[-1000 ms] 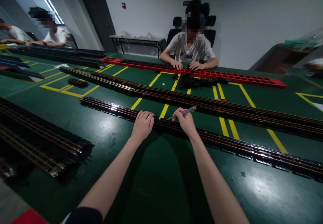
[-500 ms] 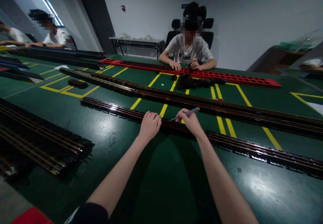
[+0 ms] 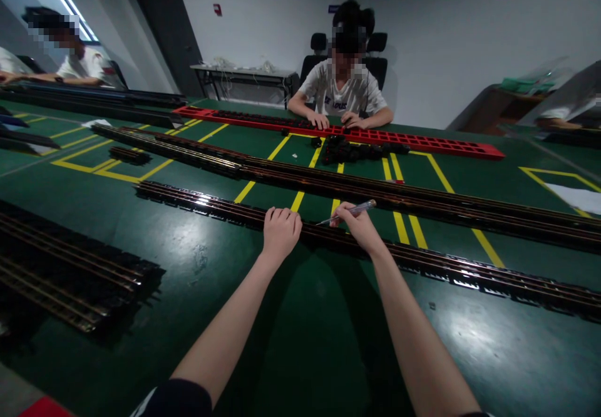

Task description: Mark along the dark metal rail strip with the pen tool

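A long black strip with copper-coloured lines (image 3: 436,260) lies across the table in front of me. My left hand (image 3: 282,229) is curled over it, fingers on its far edge. Just to the right, my right hand (image 3: 353,223) pinches a thin pen-like tool (image 3: 361,208) with a translucent handle. The tool slants down to the left, its narrow tip at the strip between my hands. Whether the tip touches the strip is too small to tell.
Behind it runs another long black strip (image 3: 328,185). More strips (image 3: 70,260) lie at the left, beside a short black piece (image 3: 129,154). Across the green table (image 3: 197,317), a co-worker (image 3: 345,88) has both hands at a red frame (image 3: 432,144), near loose black parts (image 3: 347,149).
My view has shifted slightly, so most of the scene sits further left. My hands stay at nearly the same place on the strip, the tool still in my right hand.
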### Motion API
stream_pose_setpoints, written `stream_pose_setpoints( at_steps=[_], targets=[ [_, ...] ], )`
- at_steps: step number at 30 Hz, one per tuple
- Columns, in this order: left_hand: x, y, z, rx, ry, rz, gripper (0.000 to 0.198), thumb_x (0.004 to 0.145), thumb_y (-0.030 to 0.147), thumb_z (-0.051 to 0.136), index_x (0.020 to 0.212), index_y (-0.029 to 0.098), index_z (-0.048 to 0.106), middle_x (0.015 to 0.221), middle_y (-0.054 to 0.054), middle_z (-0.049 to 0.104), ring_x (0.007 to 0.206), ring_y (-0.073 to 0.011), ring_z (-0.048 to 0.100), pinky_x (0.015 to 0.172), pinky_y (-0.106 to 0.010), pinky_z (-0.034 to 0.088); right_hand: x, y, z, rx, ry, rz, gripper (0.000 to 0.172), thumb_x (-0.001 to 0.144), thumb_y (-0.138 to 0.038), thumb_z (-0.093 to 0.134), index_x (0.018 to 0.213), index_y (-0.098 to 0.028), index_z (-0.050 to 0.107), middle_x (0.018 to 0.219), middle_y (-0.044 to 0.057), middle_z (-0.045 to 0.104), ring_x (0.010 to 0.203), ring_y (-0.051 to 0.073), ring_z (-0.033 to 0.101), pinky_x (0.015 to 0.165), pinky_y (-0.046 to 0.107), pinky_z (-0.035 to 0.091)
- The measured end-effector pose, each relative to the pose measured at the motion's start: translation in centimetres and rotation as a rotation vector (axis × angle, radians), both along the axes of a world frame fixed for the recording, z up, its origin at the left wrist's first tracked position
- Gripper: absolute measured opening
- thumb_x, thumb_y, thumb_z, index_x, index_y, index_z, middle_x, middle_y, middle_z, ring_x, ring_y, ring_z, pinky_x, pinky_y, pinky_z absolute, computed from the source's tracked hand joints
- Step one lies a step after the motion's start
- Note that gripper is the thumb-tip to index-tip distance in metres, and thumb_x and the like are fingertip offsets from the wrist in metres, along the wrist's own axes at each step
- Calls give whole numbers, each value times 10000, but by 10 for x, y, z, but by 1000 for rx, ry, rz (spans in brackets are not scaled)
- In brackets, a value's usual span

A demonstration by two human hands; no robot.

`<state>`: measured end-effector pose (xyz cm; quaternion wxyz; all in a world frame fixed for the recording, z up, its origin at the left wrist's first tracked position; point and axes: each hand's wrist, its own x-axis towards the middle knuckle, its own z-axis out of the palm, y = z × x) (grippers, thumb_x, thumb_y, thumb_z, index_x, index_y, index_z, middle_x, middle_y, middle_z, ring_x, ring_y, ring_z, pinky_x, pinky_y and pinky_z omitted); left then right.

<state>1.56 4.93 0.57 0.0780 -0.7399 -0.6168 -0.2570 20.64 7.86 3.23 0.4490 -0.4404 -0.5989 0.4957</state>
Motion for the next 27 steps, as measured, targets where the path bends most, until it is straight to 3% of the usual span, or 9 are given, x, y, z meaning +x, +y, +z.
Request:
stream_pose_setpoints(
  at_steps=[7,27],
  targets=[
    [-2,-2,2,-17,-15,-24,393,944,275,287,918,160,662,951,-58,679,934,-198,572,951,-413,343,4,3,-5,5,51,-2,205,758,-319,512,677,-133,536,608,1,572,597,79,564,655,211,472],
    [-5,0,-2,35,-3,-47,352,937,260,322,913,177,663,952,-39,687,935,-170,578,901,-362,338,0,2,-5,-25,47,-32,200,722,-326,519,665,-135,528,587,6,584,581,86,570,666,217,468]
  ],
)
